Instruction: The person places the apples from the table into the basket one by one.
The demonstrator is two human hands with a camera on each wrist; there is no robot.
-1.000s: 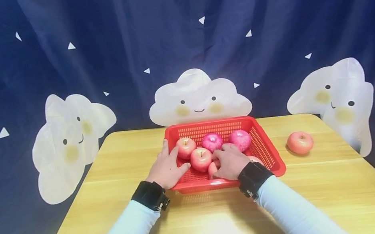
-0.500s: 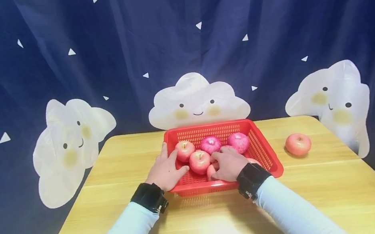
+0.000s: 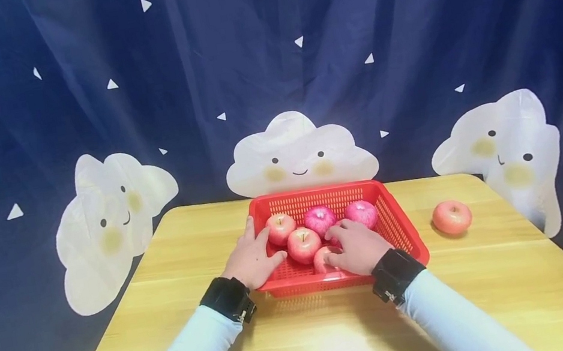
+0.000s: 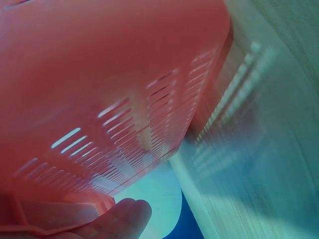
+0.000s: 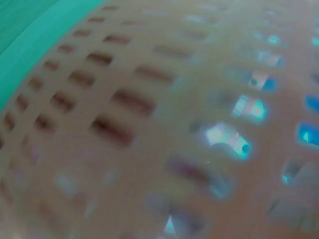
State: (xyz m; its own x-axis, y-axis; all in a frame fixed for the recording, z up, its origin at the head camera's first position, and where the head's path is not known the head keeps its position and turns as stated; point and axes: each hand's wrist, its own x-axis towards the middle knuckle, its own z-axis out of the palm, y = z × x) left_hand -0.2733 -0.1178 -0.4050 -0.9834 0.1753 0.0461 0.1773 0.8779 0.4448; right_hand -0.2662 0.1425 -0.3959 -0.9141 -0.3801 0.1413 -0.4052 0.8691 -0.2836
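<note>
A red perforated basket [image 3: 303, 282] holds several round fruits in the head view. Pale red apples [image 3: 304, 246] sit in its left and front part, and deep pink round fruits [image 3: 319, 219] lie along the back. My left hand [image 3: 250, 259] rests at the left rim, fingers spread and straight, thumb over the inside. Its fingers [image 4: 127, 214] show beside the outer wall in the left wrist view. Inside the front right, my right hand [image 3: 357, 246] lies over the fruit, thumb and fingertips touching the front apple [image 3: 320, 262]. The right wrist view is filled by the basket's slotted wall [image 5: 164, 129].
A lone apple [image 3: 452, 218] stands on the wooden table [image 3: 499, 282], right of the basket. Behind the table hangs a dark blue curtain [image 3: 250, 40] with white cloud figures. Black straps [image 3: 226, 300] circle both wrists.
My right hand has slid slightly right, uncovering more of the front apple. My left hand keeps its place at the rim. The whole head view has shifted a little.
</note>
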